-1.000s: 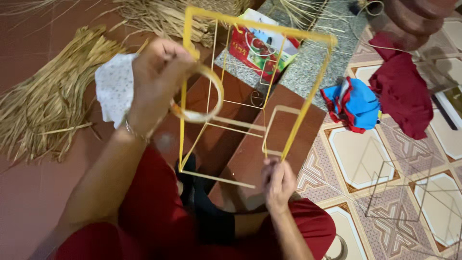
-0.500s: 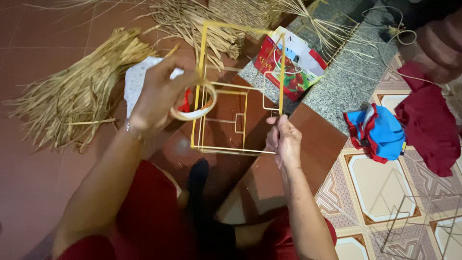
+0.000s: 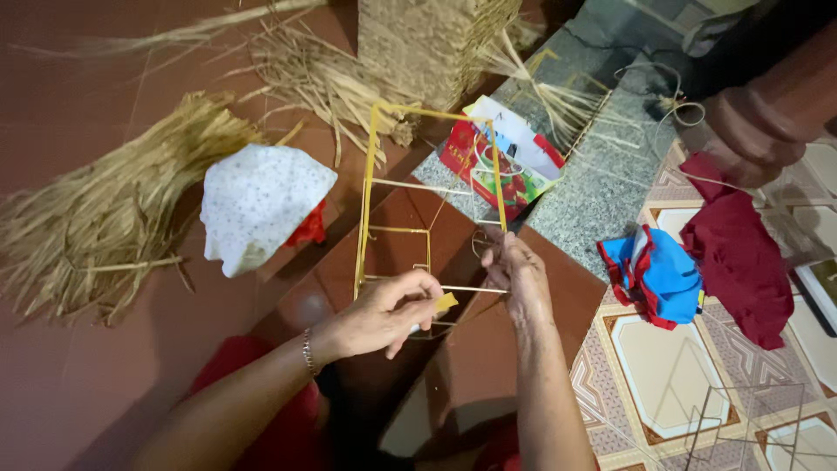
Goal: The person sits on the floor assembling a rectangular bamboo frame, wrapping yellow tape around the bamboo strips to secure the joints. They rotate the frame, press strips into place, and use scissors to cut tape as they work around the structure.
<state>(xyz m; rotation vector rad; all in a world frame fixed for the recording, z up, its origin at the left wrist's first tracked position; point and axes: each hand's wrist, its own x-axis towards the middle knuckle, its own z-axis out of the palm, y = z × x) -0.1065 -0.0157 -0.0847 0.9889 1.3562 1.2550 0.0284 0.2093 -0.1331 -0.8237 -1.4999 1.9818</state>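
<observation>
- Frame of yellow-wrapped wire [image 3: 384, 183], box-shaped, stands tilted over the red-brown floor [image 3: 105, 384], held at its lower edge by both hands of the seated person.
- Left hand [image 3: 384, 314]: fingers curled, thumb and fingertips pinching a small piece of yellow tape [image 3: 445, 303] against the frame's lower bar. A thin bracelet [image 3: 307, 351] sits on this wrist.
- Right hand [image 3: 516, 275]: fingers closed around the frame's lower right corner, gripping the bare wire where it meets the upright.
- Bundle of dried straw [image 3: 96, 218] lies on the floor to the left, well apart from the hands; more loose straw [image 3: 323, 78] lies beyond the frame.
- White speckled cloth [image 3: 261, 205] sits between the straw bundle and the frame, with something red under it.
- Woven straw basket [image 3: 436, 44] stands behind the frame's top.
- Red and white paper bag [image 3: 514, 157] lies just behind the frame's right upright, on a grey stone slab [image 3: 593, 201].
- Blue and red cloth [image 3: 658, 275] and dark red cloth [image 3: 737, 262] lie on the patterned tiles [image 3: 663, 384] to the right.
</observation>
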